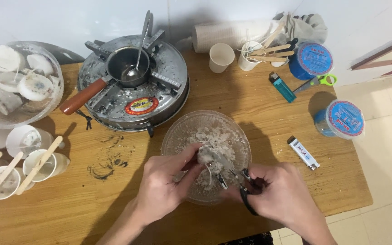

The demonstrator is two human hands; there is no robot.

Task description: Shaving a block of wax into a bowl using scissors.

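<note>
My left hand [166, 183] pinches a white lump of wax [203, 155] with a thin wick hanging from it, over a clear glass bowl [178, 134] holding white wax flakes. Black-handled scissors [232, 170] are held in my right hand [280, 195], their blades reaching toward the lump. Both hands hover above the near half of the bowl, on a wooden table [250, 104].
A round metal stove [159, 97] carries a small pot [125, 66] with a spoon and a red-brown handle. At left, a glass bowl of white wax pieces [17, 81] and cups with wooden sticks [41, 163]. Paper cups, two lighters [282, 87], green scissors and two blue-lidded tubs [341, 119] lie on the right.
</note>
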